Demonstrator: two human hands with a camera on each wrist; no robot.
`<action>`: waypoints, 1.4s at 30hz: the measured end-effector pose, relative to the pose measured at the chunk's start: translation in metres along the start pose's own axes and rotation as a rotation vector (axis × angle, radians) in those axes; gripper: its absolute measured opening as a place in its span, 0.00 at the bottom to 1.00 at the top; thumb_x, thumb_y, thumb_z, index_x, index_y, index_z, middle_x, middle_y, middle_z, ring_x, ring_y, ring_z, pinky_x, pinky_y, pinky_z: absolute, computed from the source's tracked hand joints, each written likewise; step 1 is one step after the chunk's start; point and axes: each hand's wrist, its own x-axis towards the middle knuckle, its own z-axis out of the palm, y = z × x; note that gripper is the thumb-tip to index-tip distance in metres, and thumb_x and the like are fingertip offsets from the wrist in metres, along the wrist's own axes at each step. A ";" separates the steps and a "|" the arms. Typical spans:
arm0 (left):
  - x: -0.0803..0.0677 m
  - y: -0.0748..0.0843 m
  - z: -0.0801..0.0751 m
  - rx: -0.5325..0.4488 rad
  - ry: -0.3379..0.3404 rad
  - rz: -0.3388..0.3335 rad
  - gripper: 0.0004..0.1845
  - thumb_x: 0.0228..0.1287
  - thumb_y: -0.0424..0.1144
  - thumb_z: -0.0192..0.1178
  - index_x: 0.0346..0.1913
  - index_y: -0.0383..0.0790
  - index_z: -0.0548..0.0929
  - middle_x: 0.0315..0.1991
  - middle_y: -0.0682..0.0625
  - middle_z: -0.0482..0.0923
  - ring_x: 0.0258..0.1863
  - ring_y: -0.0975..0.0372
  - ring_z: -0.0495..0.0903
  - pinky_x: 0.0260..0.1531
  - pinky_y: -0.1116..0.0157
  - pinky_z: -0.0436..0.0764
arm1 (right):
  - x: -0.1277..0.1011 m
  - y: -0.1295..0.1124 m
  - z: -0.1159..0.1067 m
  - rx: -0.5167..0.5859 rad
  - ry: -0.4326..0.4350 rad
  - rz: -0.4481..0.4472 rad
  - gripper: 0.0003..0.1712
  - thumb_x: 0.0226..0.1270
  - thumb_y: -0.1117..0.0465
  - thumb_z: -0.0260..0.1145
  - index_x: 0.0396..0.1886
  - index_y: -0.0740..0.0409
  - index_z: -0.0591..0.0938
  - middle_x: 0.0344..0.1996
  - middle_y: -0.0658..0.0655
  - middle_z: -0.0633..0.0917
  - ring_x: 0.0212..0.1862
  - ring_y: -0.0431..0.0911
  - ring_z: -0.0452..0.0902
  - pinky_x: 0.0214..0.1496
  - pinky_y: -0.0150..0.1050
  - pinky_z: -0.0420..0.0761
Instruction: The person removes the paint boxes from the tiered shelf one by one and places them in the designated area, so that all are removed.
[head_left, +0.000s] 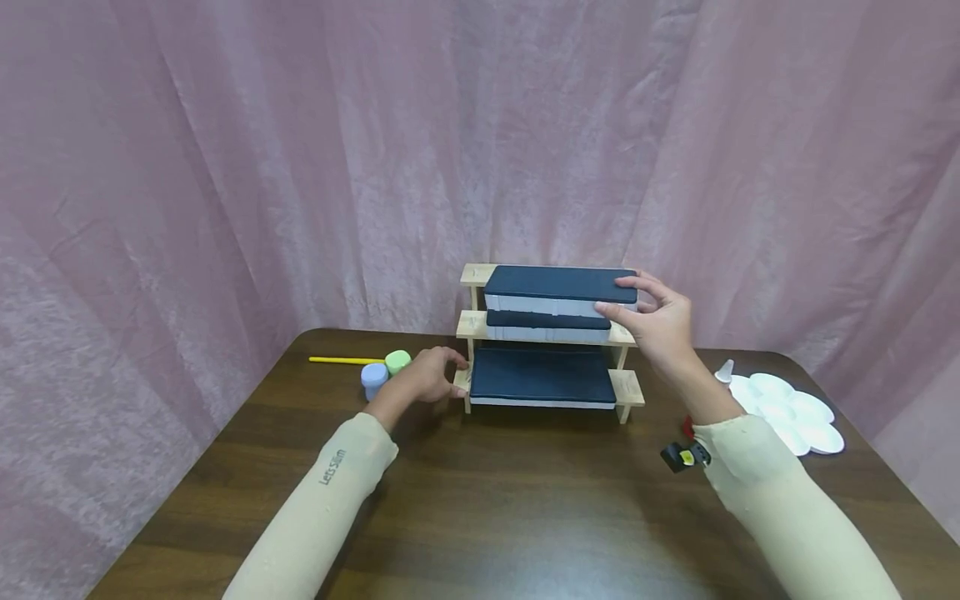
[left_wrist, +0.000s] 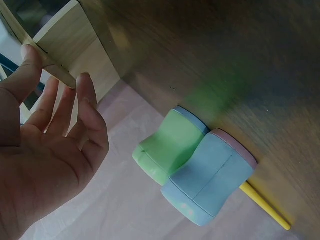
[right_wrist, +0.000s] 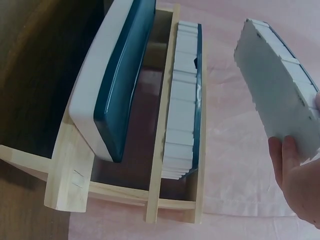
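Note:
A three-tier light wooden stand (head_left: pixel 628 388) stands at the back of the table. My left hand (head_left: pixel 435 373) grips the left end of its lowest shelf, thumb on one face and fingertips on the other in the left wrist view. With my right hand (head_left: pixel 663 321) I hold the right end of a flat case (right_wrist: pixel 272 85) that has a dark blue top and white segmented sides. In the right wrist view the case hangs apart from the stand, its pale underside showing. A similar case (right_wrist: pixel 181 100) lies on the middle shelf. On the bottom shelf lies a larger dark blue and white case (head_left: pixel 542 377).
Left of the stand are a blue jar (head_left: pixel 373 379), a green jar (head_left: pixel 397 361) and a yellow stick (head_left: pixel 345 360). To the right lie white flower-shaped palettes (head_left: pixel 813 408), a small clear nozzle (head_left: pixel 724 371) and something red, mostly hidden by the sleeve. A pink curtain (head_left: pixel 375 167) hangs behind.

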 end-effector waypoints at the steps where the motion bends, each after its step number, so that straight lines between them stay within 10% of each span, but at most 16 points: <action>1: 0.000 0.000 0.000 0.003 -0.001 0.001 0.26 0.53 0.41 0.76 0.56 0.42 0.83 0.61 0.42 0.76 0.60 0.50 0.73 0.62 0.52 0.72 | -0.001 0.000 0.000 0.000 0.001 -0.003 0.29 0.52 0.58 0.80 0.54 0.61 0.84 0.69 0.56 0.72 0.53 0.55 0.80 0.54 0.34 0.78; 7: -0.001 -0.002 0.000 0.006 -0.008 -0.001 0.26 0.53 0.41 0.77 0.56 0.42 0.83 0.61 0.43 0.77 0.59 0.50 0.74 0.60 0.51 0.73 | -0.008 -0.004 0.000 0.063 -0.017 -0.001 0.26 0.52 0.62 0.80 0.53 0.60 0.85 0.69 0.58 0.72 0.34 0.37 0.82 0.28 0.24 0.76; 42: 0.000 -0.003 -0.008 0.050 -0.029 -0.029 0.27 0.54 0.42 0.76 0.57 0.43 0.82 0.62 0.41 0.76 0.60 0.48 0.74 0.59 0.51 0.74 | -0.041 -0.013 -0.013 0.078 -0.130 0.058 0.27 0.57 0.63 0.77 0.56 0.63 0.81 0.72 0.61 0.67 0.37 0.35 0.84 0.40 0.26 0.81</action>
